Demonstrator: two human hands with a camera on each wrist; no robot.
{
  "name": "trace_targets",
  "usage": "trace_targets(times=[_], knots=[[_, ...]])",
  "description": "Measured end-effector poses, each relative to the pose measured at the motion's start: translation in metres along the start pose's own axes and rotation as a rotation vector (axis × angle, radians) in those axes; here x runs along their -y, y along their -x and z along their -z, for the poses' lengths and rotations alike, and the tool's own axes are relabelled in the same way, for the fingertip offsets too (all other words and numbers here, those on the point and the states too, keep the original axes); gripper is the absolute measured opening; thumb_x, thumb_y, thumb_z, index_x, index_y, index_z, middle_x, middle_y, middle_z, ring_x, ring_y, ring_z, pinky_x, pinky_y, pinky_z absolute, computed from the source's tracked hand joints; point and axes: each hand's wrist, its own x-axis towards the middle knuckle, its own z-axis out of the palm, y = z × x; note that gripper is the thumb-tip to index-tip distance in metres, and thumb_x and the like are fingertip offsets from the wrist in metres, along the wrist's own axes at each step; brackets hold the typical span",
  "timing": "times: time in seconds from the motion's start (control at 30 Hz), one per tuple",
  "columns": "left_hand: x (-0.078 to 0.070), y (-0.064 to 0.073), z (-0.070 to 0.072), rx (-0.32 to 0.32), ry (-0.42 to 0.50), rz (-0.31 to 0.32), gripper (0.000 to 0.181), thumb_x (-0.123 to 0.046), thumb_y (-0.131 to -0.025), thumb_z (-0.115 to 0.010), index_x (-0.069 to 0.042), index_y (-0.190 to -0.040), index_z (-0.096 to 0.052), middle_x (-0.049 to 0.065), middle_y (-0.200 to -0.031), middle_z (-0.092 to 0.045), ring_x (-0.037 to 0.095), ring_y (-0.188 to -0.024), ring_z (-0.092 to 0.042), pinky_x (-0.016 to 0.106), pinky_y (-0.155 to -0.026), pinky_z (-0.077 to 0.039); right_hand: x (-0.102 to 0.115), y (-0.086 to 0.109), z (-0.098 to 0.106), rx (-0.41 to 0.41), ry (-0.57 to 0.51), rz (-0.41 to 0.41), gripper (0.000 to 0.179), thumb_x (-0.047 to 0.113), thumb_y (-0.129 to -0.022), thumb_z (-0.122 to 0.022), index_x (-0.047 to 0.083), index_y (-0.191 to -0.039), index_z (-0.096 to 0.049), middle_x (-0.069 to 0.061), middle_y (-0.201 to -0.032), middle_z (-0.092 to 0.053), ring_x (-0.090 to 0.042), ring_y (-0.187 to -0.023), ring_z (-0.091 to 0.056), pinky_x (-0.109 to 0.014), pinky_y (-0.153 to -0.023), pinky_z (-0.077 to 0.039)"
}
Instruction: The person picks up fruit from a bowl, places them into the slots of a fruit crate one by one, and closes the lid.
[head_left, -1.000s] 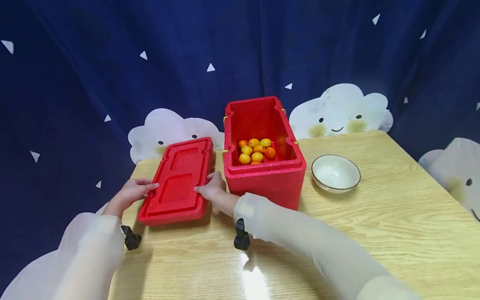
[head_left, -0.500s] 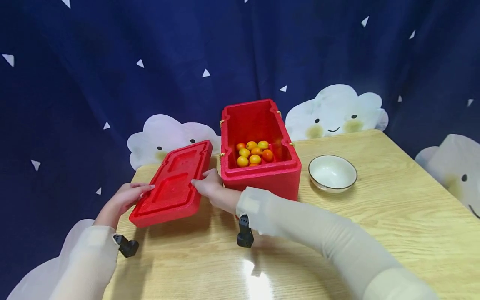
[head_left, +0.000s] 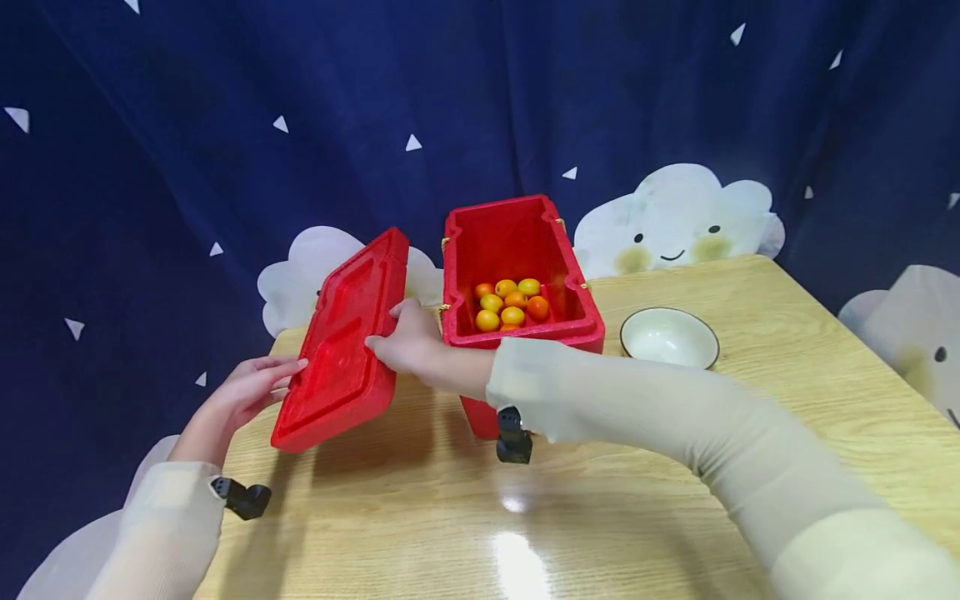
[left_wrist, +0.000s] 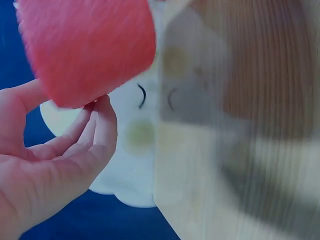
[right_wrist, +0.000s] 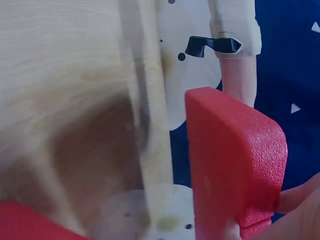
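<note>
A red foam lid (head_left: 339, 350) with recessed panels hangs tilted above the table, its right side higher than its left. My left hand (head_left: 251, 387) grips the left edge, with the thumb on the recessed face and fingers beneath, as the left wrist view shows around the lid's end (left_wrist: 95, 50). On the right edge, my right hand (head_left: 408, 340) pinches the lid with its thumb on the same face. In the right wrist view the lid (right_wrist: 225, 155) stands on edge, that hand's fingers at the lower right. Beside it stands the open red foam box (head_left: 525, 337), holding several orange and yellow tomatoes (head_left: 513, 316).
A white bowl with a dark rim (head_left: 670, 337) sits right of the box on the wooden table (head_left: 420, 533). Behind hangs a dark blue curtain (head_left: 480, 100) with white clouds. The table's left edge runs close below the lid.
Both hands have lifted the lid off the table, its right side rising as it tips leftward. My right forearm has come up and now overlaps the box's front. The box and bowl stay put.
</note>
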Motion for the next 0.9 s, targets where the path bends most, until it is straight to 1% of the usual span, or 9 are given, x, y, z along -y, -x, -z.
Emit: trace_targets(times=[0.1,0.17,0.27,0.33,0.47,0.57,0.63,0.7,0.9], knots=[[-0.008,0.005,-0.008,0.007,0.059,-0.039,0.048,-0.034,-0.095,-0.057,-0.003,-0.130,-0.046,-0.019,-0.088,-0.064,0.000,-0.084,-0.066,0.017,-0.078,-0.058,0.006,0.006,0.014,0.020,0.045,0.084,0.057,0.015,-0.084,-0.072,0.009,-0.132,-0.042,-0.011,-0.123,-0.058,-0.025,-0.098,-0.067,-0.035,-0.080,-0.061],[-0.016,0.008,-0.014,0.012,0.123,-0.066,0.040,-0.031,-0.095,-0.058,-0.005,-0.124,-0.047,-0.018,-0.088,-0.065,0.001,-0.083,-0.067,0.017,-0.078,-0.058,0.010,0.010,0.026,0.023,0.082,0.139,0.057,0.017,-0.084,-0.072,0.010,-0.132,-0.042,-0.010,-0.123,-0.059,-0.023,-0.096,-0.068,-0.034,-0.078,-0.062],[-0.029,0.012,-0.024,0.017,0.215,-0.093,0.044,-0.027,-0.095,-0.059,-0.001,-0.127,-0.043,-0.017,-0.088,-0.066,0.001,-0.082,-0.068,0.016,-0.077,-0.058,0.016,0.013,0.044,0.022,0.115,0.171,0.054,0.019,-0.085,-0.072,0.011,-0.131,-0.044,-0.009,-0.122,-0.060,-0.022,-0.094,-0.069,-0.033,-0.077,-0.062],[-0.038,0.015,-0.031,0.023,0.267,-0.087,0.046,-0.026,-0.095,-0.059,0.000,-0.128,-0.041,-0.016,-0.087,-0.067,0.001,-0.081,-0.069,0.015,-0.076,-0.058,0.018,0.013,0.057,0.014,0.135,0.167,0.051,0.022,-0.086,-0.071,0.012,-0.129,-0.045,-0.008,-0.122,-0.059,-0.021,-0.096,-0.068,-0.032,-0.080,-0.061],[-0.059,0.023,-0.043,0.027,0.332,-0.057,0.037,-0.027,-0.094,-0.060,-0.006,-0.122,-0.048,-0.014,-0.085,-0.069,0.002,-0.080,-0.070,0.015,-0.076,-0.058,0.016,0.015,0.081,-0.012,0.143,0.162,0.049,0.029,-0.085,-0.072,0.015,-0.126,-0.049,-0.007,-0.121,-0.060,-0.020,-0.099,-0.066,-0.032,-0.084,-0.060],[-0.076,0.030,-0.053,0.007,0.347,-0.056,0.036,-0.028,-0.091,-0.064,-0.008,-0.118,-0.051,-0.013,-0.085,-0.069,0.003,-0.079,-0.070,0.015,-0.075,-0.058,0.013,0.019,0.101,-0.021,0.122,0.176,0.051,0.029,-0.083,-0.073,0.015,-0.127,-0.050,-0.007,-0.123,-0.060,-0.021,-0.103,-0.065,-0.034,-0.084,-0.060],[-0.087,0.034,-0.060,-0.011,0.335,-0.063,0.042,-0.030,-0.090,-0.066,-0.008,-0.122,-0.049,-0.013,-0.086,-0.068,0.003,-0.079,-0.070,0.015,-0.075,-0.058,0.012,0.023,0.115,-0.023,0.100,0.167,0.052,0.028,-0.083,-0.073,0.015,-0.127,-0.050,-0.006,-0.125,-0.059,-0.022,-0.106,-0.064,-0.036,-0.084,-0.060],[-0.098,0.037,-0.066,-0.018,0.348,-0.066,0.046,-0.031,-0.089,-0.067,-0.007,-0.124,-0.047,-0.012,-0.088,-0.067,0.004,-0.080,-0.071,0.016,-0.076,-0.058,0.012,0.024,0.126,-0.025,0.087,0.155,0.051,0.028,-0.083,-0.072,0.016,-0.128,-0.050,-0.006,-0.126,-0.058,-0.022,-0.108,-0.062,-0.037,-0.085,-0.060],[-0.118,0.037,-0.087,-0.042,0.420,-0.058,0.041,-0.027,-0.089,-0.067,-0.009,-0.121,-0.050,-0.008,-0.093,-0.064,0.004,-0.079,-0.069,0.016,-0.074,-0.058,0.008,0.020,0.153,-0.029,0.063,0.101,0.049,0.026,-0.087,-0.068,0.013,-0.130,-0.048,-0.011,-0.129,-0.056,-0.025,-0.105,-0.064,-0.037,-0.090,-0.058]])
